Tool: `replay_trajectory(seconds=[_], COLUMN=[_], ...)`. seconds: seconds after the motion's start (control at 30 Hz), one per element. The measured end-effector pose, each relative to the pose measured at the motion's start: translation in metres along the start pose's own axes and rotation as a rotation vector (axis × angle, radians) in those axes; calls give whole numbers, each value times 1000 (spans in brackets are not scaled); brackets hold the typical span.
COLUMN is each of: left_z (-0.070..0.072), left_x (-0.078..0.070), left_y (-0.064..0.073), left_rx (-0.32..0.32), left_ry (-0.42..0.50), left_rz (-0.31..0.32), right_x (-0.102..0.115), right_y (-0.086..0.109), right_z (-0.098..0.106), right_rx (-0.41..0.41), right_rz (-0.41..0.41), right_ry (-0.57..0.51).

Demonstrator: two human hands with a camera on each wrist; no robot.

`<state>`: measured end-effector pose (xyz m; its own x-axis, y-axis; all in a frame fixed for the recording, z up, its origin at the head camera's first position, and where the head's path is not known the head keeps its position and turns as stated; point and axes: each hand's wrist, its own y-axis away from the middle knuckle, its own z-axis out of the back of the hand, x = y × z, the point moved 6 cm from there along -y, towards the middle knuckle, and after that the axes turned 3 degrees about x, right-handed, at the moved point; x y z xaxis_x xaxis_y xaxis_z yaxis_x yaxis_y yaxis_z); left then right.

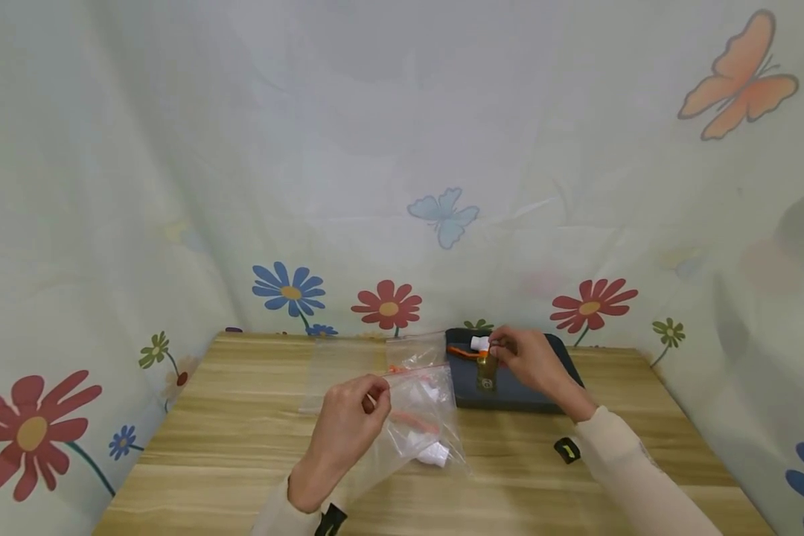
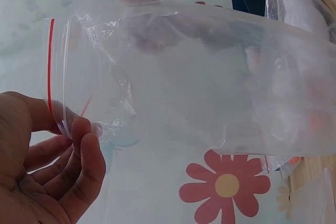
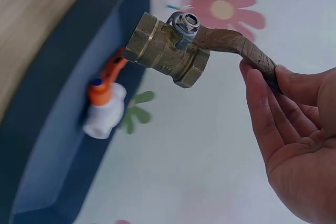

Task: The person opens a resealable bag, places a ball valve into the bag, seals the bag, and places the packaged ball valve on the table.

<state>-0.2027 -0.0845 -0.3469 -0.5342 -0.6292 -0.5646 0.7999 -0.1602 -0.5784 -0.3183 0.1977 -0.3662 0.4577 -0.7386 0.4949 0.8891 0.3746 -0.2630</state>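
My left hand (image 1: 348,420) pinches the zip edge of a clear zip-lock bag (image 2: 173,77) between thumb and fingers. Through its film in the head view, a white plastic valve (image 1: 432,452) with an orange handle shows on the table side. By the end of its lever, my right hand (image 3: 302,124) holds a brass ball valve (image 3: 167,51), its body hanging over the dark blue tray (image 1: 509,402). Inside that tray lies another white plastic valve (image 3: 106,111) with an orange handle.
Behind the held bag is another clear bag (image 1: 418,344) with orange and white parts. A flat clear bag (image 1: 338,372) lies left of it on the wooden table (image 1: 228,432). Near my right sleeve is a small black piece (image 1: 566,450). A flowered curtain (image 1: 375,149) encloses the table.
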Motion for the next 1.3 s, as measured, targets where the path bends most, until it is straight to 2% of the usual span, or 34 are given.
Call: replay_trajectory(seconds=[0.27, 0.73, 0.9, 1.13, 1.3], left_z=[1, 0, -2, -4, -6], left_x=[1, 5, 6, 7, 7], left_y=[-1, -4, -4, -4, -3], left_rx=[-14, 27, 33, 44, 55], left_ry=[-21, -6, -5, -9, -3], left_rz=[-17, 35, 40, 55, 76], right_x=[37, 95, 110, 131, 146], right_y=[11, 31, 40, 52, 60], right_z=[24, 56, 65, 75, 81], right_rx=[-78, -201, -231, -277, -305], right_rz=[90, 296, 333, 437, 465], right_ry=[55, 57, 67, 30, 12])
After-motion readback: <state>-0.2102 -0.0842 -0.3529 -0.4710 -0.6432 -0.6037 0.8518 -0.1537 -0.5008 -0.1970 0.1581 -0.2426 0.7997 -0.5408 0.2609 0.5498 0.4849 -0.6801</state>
